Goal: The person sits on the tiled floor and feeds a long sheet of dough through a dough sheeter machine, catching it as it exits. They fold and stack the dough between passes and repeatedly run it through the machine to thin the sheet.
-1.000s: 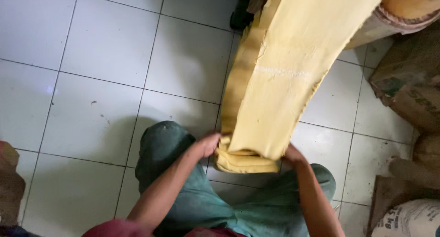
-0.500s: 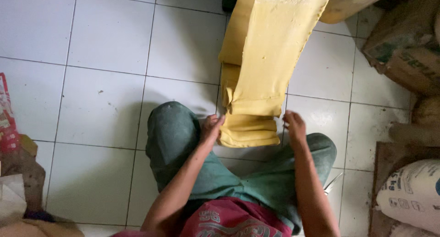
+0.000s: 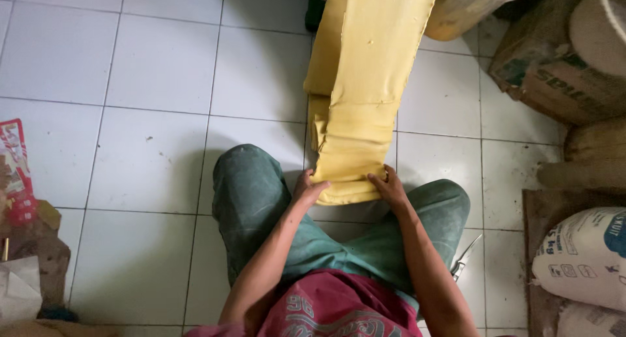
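Note:
A long, wide sheet of yellow dough (image 3: 365, 83) hangs down from the top of the view and piles in folds on the white tiled floor between my knees. My left hand (image 3: 308, 187) grips the left side of the lowest fold (image 3: 349, 180). At the fold's right side my right hand (image 3: 389, 186) holds it, fingers pressed on the dough. I am squatting in green trousers (image 3: 251, 200) and a red shirt.
A white filled sack (image 3: 583, 259) lies at the right, with cardboard boxes (image 3: 554, 70) and brown sacks behind it. Red packaging and paper scraps (image 3: 19, 200) sit at the left edge. A metal tool (image 3: 464, 257) lies by my right knee.
The dough sheet has come further down and a new fold lies on the pile. Both hands have shifted with it and stay on the lowest fold. The camera view tilted downward.

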A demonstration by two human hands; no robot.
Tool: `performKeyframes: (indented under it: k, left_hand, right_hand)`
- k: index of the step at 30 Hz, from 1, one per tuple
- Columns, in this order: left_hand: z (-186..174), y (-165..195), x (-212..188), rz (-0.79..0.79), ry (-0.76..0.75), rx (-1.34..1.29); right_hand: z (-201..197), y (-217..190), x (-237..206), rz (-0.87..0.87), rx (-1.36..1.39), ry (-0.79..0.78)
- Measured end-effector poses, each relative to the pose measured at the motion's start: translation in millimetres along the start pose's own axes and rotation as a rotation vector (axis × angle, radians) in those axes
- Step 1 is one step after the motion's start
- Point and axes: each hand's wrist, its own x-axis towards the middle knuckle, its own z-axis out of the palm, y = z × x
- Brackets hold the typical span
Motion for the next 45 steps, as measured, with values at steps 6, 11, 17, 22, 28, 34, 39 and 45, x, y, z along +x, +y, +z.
performKeyframes:
  k: [6, 11, 17, 22, 28, 34, 39, 45]
  left_hand:
    - [-4, 2, -11, 0.081, -0.020, 0.046]
    - [-16, 18, -12, -0.079, -0.104, 0.141]
    - [-20, 30, -13, -0.104, -0.099, 0.328]
    - [-15, 17, -14, 0.066, -0.010, 0.366]
    - [-13, 14, -15, 0.143, 0.002, 0.328]
    - [-12, 19, -19, 0.213, 0.051, 0.342]
    - [-8, 13, -18, 0.170, 0.041, 0.309]
    - [-5, 1, -13, 0.123, 0.043, 0.244]
  right_hand:
    - [-1, -3, -13, -0.124, -0.034, -0.018]
    - [-5, -7, -22, -0.169, -0.046, -0.051]
    - [-7, -19, -28, -0.299, -0.064, -0.053]
    - [-1, -12, -23, -0.187, -0.192, 0.128]
    - [-1, -6, -18, -0.191, -0.169, 0.175]
    - [-1, -3, -15, -0.142, -0.154, 0.135]
    - [1, -1, -13, -0.199, -0.202, 0.121]
    - [0, 0, -17, -0.208, -0.007, -0.004]
